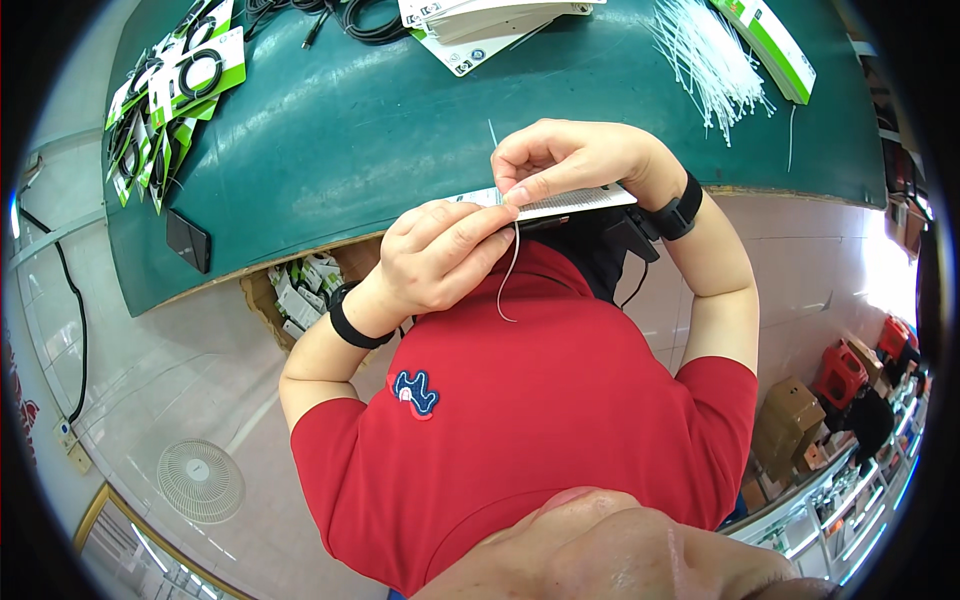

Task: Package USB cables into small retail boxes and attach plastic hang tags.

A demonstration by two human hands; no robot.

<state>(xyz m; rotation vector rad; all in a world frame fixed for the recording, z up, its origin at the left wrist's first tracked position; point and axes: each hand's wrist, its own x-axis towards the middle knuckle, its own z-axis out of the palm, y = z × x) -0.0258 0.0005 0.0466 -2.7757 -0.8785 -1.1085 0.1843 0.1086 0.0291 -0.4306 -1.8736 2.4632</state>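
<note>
At the table's near edge, a white printed card point(580, 203) is held nearly edge-on between my two hands. My left hand point(440, 250) is closed on the card's left part, its fingertips meeting those of the other hand. A thin white zip tie point(508, 285) hangs in a curve from this meeting point, and a thin straight end sticks up above it. My right hand point(570, 165) pinches the zip tie between thumb and bent fingers, its wrist above the card's right part. Something dark shows along the card's underside, mostly hidden.
On the green table point(330, 170) lie carded black cables point(200, 75) at the left, loose black cables point(370, 20), a stack of cards point(480, 25) and loose white zip ties point(710, 65). A black phone point(188, 240) rests near the left edge. Below stands a filled carton point(262, 305).
</note>
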